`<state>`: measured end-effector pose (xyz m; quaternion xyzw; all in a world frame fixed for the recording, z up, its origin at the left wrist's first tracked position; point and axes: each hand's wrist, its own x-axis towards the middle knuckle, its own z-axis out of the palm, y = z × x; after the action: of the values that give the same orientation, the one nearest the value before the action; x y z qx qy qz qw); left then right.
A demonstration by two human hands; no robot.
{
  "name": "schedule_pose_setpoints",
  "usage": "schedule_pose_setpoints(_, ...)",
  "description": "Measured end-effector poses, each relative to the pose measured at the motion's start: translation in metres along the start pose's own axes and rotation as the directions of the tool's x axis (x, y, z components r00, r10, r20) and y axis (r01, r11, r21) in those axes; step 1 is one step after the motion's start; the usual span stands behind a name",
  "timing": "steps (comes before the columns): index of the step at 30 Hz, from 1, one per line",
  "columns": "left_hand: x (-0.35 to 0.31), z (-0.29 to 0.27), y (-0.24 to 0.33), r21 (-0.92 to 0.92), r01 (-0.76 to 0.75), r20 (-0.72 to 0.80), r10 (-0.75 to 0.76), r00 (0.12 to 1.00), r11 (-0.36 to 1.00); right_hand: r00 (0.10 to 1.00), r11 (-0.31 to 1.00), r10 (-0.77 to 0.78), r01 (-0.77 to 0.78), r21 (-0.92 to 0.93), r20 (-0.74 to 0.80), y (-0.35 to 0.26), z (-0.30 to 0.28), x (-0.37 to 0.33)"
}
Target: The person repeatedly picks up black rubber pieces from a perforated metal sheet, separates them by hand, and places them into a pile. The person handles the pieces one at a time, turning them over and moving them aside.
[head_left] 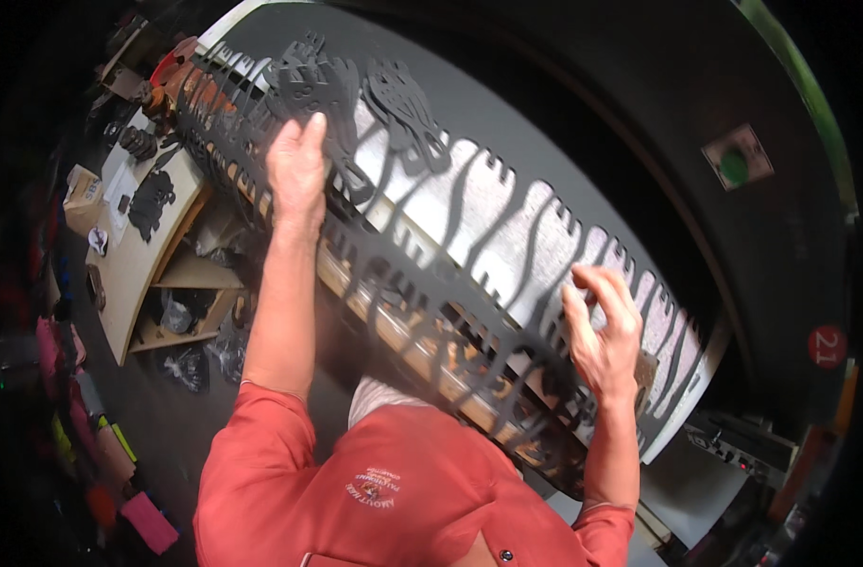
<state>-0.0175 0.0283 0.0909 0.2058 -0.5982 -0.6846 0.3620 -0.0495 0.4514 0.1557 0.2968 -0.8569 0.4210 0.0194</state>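
Observation:
A black sheet with openings in rows [384,260] stretches between my hands, blurred along its near side. Several loose black fork-like pieces with slotted ends and looped handles [408,104] lie at the far left. My left hand [297,175] is closed beside them, thumb and forefinger close together. Its other fingers are hidden, so what it grips cannot be made out. On the right, my right hand [606,331] pinches a dark strip of the sheet between bent fingers and thumb. Speckled white surface [531,236] shows through the openings.
A dark machine housing [583,85] with a green button [734,165] rises beyond the work surface. To the left stands a wooden bench [134,274] with black pieces [151,203] and a cardboard box [82,198]. A control panel [743,449] is at the right.

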Motion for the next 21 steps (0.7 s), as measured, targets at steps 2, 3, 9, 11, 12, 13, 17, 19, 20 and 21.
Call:
schedule_pose_setpoints(2,0.041,-0.029,-0.006,0.065,0.035,-0.073,-0.030,0.997,0.997,0.998,0.997,-0.064,0.064,0.033,-0.019,-0.019,0.050,0.053)
schedule_pose_setpoints(3,0.063,-0.042,-0.008,0.142,0.068,-0.112,-0.052,0.992,0.987,0.992,0.991,-0.124,0.125,0.042,-0.039,-0.027,0.080,0.080)
schedule_pose_setpoints(9,0.123,-0.042,-0.029,0.737,0.018,-0.092,0.074,0.993,0.675,0.991,0.878,-0.130,0.125,-0.463,0.023,-0.048,0.238,0.196)
schedule_pose_setpoints(11,0.120,-0.030,-0.034,0.822,-0.071,-0.031,0.168,0.985,0.565,0.981,0.862,-0.189,0.149,-0.484,-0.033,-0.044,0.255,0.202)
schedule_pose_setpoints(12,0.121,-0.027,-0.033,0.805,-0.093,-0.016,0.178,0.984,0.586,0.981,0.881,-0.186,0.140,-0.452,-0.059,-0.042,0.259,0.205)
schedule_pose_setpoints(13,0.121,-0.023,-0.032,0.781,-0.099,-0.031,0.196,0.980,0.617,0.986,0.902,-0.147,0.100,-0.421,-0.082,-0.039,0.259,0.205)
schedule_pose_setpoints(17,0.131,-0.019,-0.021,0.758,-0.073,0.023,0.086,0.996,0.648,0.976,0.948,-0.127,0.066,-0.311,-0.179,-0.037,0.254,0.216)
schedule_pose_setpoints(19,0.137,-0.020,-0.017,0.741,-0.046,0.058,0.004,0.998,0.670,0.959,0.977,-0.086,0.029,-0.210,-0.270,-0.042,0.255,0.226)
schedule_pose_setpoints(20,0.138,-0.019,-0.016,0.731,-0.068,0.086,0.007,0.996,0.679,0.963,0.980,-0.045,-0.008,-0.199,-0.264,-0.046,0.259,0.232)
schedule_pose_setpoints(21,0.140,-0.019,-0.016,0.788,-0.086,0.104,0.005,0.995,0.610,0.964,0.983,-0.010,-0.039,-0.179,-0.265,-0.052,0.264,0.237)
